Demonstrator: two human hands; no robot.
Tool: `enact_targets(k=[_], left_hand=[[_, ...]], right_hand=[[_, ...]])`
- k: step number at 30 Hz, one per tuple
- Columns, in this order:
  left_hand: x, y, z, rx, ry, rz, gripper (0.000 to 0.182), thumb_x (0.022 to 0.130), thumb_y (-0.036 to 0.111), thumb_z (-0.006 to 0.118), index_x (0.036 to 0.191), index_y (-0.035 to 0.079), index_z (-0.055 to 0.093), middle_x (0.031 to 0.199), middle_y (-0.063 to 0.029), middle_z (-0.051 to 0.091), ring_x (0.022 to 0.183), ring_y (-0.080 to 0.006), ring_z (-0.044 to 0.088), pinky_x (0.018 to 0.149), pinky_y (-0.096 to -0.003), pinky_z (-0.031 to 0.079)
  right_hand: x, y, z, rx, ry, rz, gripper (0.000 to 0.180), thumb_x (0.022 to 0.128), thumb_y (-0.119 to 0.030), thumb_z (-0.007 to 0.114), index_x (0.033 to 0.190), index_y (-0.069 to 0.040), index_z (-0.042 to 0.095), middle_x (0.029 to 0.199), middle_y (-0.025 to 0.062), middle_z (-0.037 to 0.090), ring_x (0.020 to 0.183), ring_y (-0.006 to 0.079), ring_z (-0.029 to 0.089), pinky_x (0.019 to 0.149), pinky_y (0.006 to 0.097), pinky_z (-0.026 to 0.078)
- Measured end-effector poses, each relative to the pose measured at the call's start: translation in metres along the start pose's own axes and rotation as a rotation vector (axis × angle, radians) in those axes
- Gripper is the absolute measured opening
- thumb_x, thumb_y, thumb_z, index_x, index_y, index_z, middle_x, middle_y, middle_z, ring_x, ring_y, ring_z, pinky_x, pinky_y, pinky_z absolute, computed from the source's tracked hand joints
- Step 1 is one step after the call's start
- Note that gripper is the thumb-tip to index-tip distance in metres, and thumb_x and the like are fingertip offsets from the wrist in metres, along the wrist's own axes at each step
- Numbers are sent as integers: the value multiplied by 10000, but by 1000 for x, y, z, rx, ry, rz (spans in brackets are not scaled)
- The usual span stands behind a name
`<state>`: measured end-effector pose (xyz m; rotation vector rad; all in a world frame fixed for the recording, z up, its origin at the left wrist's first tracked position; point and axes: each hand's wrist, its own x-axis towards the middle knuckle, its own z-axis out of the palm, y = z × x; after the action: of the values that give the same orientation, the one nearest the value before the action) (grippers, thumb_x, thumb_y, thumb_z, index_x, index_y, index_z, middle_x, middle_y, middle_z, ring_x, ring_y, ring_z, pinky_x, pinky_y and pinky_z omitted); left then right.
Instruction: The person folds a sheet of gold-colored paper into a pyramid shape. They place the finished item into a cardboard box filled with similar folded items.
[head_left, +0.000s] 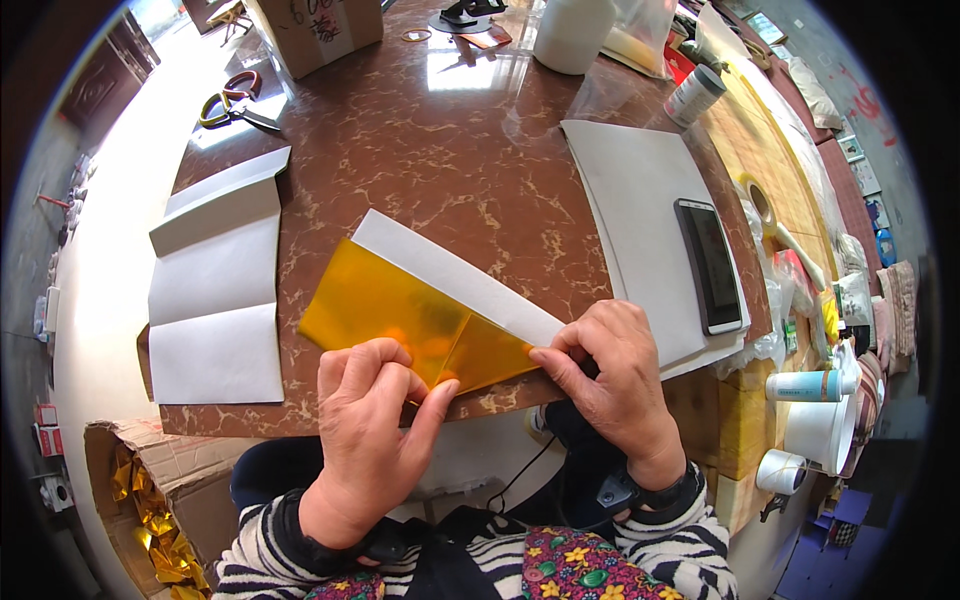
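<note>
A folded sheet of shiny gold foil paper lies at a slant near the table's front edge, with a strip of white paper showing along its far side. My left hand pinches the foil's near edge between thumb and fingers, beside a crease. At the pointed right end, my right hand grips the foil and the white strip's end between thumb and forefinger. To the left lies a creased white sheet. On the right, a stack of white paper carries a smartphone.
Scissors lie at the back left near a cardboard box. A white bottle and a small grey-capped bottle stand at the back right. Below left, an open carton holds gold foil pieces. A tape roll is at right.
</note>
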<state>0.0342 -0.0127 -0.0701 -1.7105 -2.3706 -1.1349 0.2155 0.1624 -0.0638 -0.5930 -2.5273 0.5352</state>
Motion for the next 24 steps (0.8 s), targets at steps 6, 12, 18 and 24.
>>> enact_targets(k=[6, 12, 18, 24], left_hand=[[-2, -2, 0, 42, 18, 12, 280, 788, 137, 893, 765, 62, 625, 1057, -111, 604, 997, -302, 534, 844, -394, 460], [-2, -2, 2, 49, 15, 1, 283, 807, 152, 880, 761, 67, 614, 1063, -105, 602, 997, -298, 532, 862, -398, 452], [-1, -1, 2, 78, -3, -4, 271, 833, 164, 857, 766, 74, 610, 1052, -99, 595, 989, -293, 533, 886, -407, 430], [-1, -1, 3, 81, 1, 4, 261, 843, 161, 847, 773, 78, 609, 1042, -93, 591, 981, -294, 530, 881, -412, 423]], right_hand=[[0, -2, 1, -30, 8, 4, 229, 883, -207, 846, 809, -114, 649, 739, 19, 552, 755, 235, 547, 818, 396, 422], [1, -4, 2, -38, 15, 17, 262, 875, -206, 857, 785, -114, 629, 721, 18, 550, 722, 230, 542, 811, 393, 424], [1, -5, 2, -50, 20, 28, 270, 874, -203, 859, 778, -116, 622, 715, 17, 544, 713, 228, 540, 804, 392, 425], [1, -7, 3, -57, 30, 33, 273, 869, -195, 861, 775, -117, 616, 715, 17, 539, 708, 230, 537, 802, 390, 427]])
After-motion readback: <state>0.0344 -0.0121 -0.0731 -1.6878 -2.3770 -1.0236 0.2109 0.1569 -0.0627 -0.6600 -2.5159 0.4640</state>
